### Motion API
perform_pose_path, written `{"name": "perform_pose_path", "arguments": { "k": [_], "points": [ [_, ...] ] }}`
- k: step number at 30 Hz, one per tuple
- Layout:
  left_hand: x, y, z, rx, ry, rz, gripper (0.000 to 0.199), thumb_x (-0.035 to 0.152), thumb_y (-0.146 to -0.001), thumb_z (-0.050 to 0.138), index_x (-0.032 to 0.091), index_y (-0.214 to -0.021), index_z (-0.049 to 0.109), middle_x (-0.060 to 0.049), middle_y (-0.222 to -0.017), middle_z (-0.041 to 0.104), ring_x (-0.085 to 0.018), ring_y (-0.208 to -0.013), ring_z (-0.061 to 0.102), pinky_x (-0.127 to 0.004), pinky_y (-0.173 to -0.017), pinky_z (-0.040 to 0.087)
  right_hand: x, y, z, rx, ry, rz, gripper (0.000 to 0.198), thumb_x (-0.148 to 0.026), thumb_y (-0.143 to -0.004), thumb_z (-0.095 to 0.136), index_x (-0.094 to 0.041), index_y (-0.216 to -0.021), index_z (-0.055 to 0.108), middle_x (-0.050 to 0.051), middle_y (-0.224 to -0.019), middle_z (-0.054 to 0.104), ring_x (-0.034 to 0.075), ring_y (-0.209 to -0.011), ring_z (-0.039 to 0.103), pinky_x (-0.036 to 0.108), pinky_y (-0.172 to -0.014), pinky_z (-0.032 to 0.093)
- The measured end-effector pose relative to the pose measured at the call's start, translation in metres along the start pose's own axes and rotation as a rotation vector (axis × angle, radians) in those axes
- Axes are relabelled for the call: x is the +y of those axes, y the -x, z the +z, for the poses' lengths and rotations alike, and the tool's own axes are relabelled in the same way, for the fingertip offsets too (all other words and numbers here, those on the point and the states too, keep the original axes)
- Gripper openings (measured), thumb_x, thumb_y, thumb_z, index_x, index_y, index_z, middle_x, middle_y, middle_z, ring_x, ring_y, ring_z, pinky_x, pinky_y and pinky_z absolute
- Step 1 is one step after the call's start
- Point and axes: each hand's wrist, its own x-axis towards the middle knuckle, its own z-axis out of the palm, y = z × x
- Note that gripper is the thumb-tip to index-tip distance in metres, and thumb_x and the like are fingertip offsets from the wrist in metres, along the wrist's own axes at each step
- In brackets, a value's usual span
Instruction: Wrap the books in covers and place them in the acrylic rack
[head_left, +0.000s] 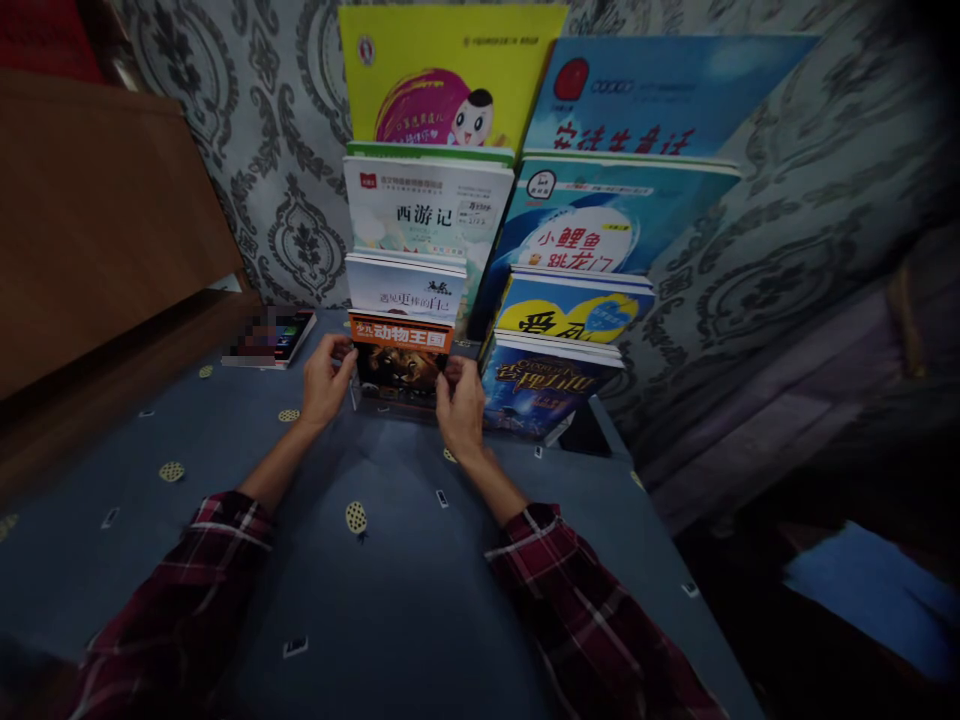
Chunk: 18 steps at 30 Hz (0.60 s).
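My left hand (328,380) and my right hand (462,402) grip the two side edges of a book (401,362) with an orange band and an animal's face on its cover. It stands upright at the front of the left column of books. Directly behind it rise a pale book (405,288), a white book (431,200) and a tall yellow book (450,70). To the right of my right hand stands a dark blue book (536,390) with gold lettering, the front one of the right column.
Behind the blue book are a yellow-and-blue book (577,308), a teal book (622,205) and a tall blue book (667,90). Another book (289,335) lies flat at the left on the blue tablecloth (300,560). A wooden cabinet (105,190) borders the left side; patterned wallpaper (307,235) is behind.
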Motion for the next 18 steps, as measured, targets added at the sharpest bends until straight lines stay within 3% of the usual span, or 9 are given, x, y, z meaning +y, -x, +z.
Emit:
{"name": "perform_pose_path", "arguments": {
  "k": [10,18],
  "points": [
    [0.011,0.000,-0.002,-0.021,-0.137,0.189,0.021,0.016,-0.090,0.054,0.021,-0.110,0.061,-0.002,-0.093,0.061,-0.017,-0.083,0.060,-0.028,-0.070,0.050,0.000,0.001,0.000,-0.006,-0.005,-0.010,0.025,-0.017,-0.094,0.047,-0.019,-0.118,0.052,0.011,-0.101,0.067,0.025,-0.092,0.064,0.042,-0.085,0.054],
    [0.011,-0.001,-0.004,-0.045,-0.164,0.202,0.026,0.015,-0.091,0.052,0.022,-0.114,0.061,-0.002,-0.094,0.060,-0.017,-0.083,0.060,-0.029,-0.075,0.052,-0.001,0.003,-0.001,0.001,0.002,-0.031,0.028,-0.016,-0.092,0.046,-0.020,-0.119,0.054,0.010,-0.102,0.066,0.024,-0.092,0.064,0.042,-0.085,0.054]
  ]
}}
